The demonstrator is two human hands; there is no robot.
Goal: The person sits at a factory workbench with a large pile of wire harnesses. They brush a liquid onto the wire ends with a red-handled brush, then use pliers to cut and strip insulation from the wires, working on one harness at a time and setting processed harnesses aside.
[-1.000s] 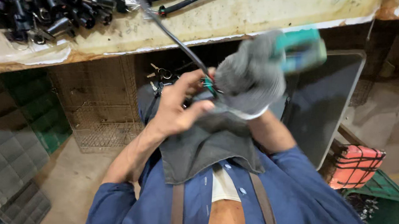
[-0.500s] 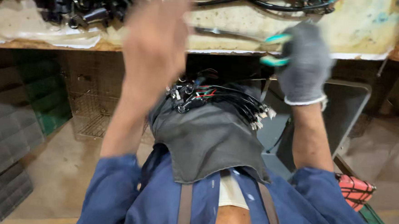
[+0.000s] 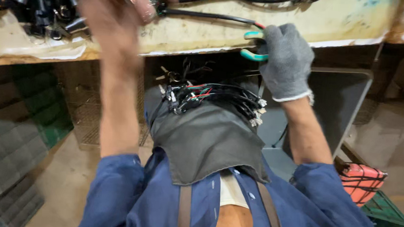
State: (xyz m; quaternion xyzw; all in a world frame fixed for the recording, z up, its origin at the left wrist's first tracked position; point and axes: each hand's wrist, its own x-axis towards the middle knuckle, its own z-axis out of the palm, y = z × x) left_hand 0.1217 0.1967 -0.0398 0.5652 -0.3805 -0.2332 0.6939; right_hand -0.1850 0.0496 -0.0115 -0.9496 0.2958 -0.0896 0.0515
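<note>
My right hand (image 3: pixel 285 62), in a grey knit glove, grips green-handled cutters (image 3: pixel 251 46) at the front edge of a worn yellowish workbench (image 3: pixel 345 19). A black cable (image 3: pixel 207 15) runs left from the cutter jaws across the bench to my bare left hand (image 3: pixel 120 5), which is raised, blurred, and closed around the cable's end. A bundle of black wires with white connectors (image 3: pixel 212 98) lies on the grey apron over my lap.
A heap of black connectors and cables (image 3: pixel 28 0) fills the bench's far left. Grey and green crates (image 3: pixel 12 131) stack at the left below the bench. A wire-mesh basket (image 3: pixel 80 107) sits underneath. A red crate (image 3: pixel 362 182) on a green one stands at right.
Both hands rose from my lap to the workbench. The right hand carried the cutters up to the bench edge; the left hand moved up and left along the cable.
</note>
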